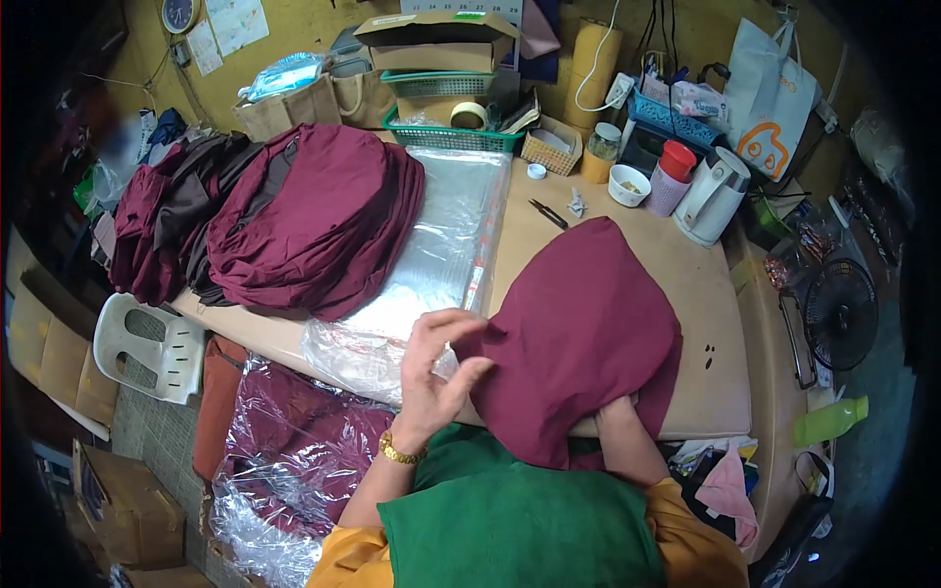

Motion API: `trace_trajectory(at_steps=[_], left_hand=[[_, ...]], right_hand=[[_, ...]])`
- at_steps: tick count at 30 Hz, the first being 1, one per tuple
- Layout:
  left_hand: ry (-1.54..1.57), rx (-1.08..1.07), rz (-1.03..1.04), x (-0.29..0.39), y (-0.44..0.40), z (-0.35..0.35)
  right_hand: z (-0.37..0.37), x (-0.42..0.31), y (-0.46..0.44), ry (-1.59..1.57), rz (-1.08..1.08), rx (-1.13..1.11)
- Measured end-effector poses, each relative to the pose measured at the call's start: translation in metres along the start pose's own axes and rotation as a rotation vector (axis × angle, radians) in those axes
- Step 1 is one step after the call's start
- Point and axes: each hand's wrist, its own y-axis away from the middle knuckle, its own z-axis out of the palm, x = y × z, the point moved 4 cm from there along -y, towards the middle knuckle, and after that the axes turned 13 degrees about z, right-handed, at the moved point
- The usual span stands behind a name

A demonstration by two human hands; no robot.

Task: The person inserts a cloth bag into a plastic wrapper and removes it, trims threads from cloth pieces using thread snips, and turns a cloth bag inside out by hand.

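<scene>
A maroon cloth piece (583, 328) lies bunched on the tan table in front of me, hanging a little over its near edge. My left hand (436, 367) is raised at the cloth's left side, fingers and thumb apart and curved, with nothing between them; a gold watch is on that wrist. My right hand (618, 412) reaches under or inside the cloth at its lower right, so its fingers are hidden. Stacked maroon bags (314, 216) rest on the table at the left. Between them and the cloth lies a pile of clear plastic bags (451, 235).
Small black snips (548, 214), a white bowl (629, 184), a jar (601, 152) and a kettle (714, 196) stand toward the back right. Green baskets (451, 135) are at the back. Plastic-wrapped maroon items (294, 441) sit below the near edge, beside a white chair (149, 348).
</scene>
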Motion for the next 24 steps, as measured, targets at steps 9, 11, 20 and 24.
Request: trace_trajectory(at_steps=[9, 11, 20, 24], left_hand=[[0.556, -0.123, -0.272, 0.001, 0.005, 0.024], [0.412, -0.235, -0.298, -0.008, 0.011, 0.008], [0.550, -0.803, 0.059, 0.068, 0.000, 0.057], [-0.194, -0.674, 0.090, -0.001, 0.044, 0.073]], right_hand=[[0.005, 0.007, -0.009, 0.000, -0.008, 0.037], [0.001, -0.021, -0.023, 0.075, -0.086, 0.107], [0.036, -0.032, -0.054, 1.110, -0.457, 0.252], [0.020, -0.021, -0.047, 1.413, -0.369, 0.123]])
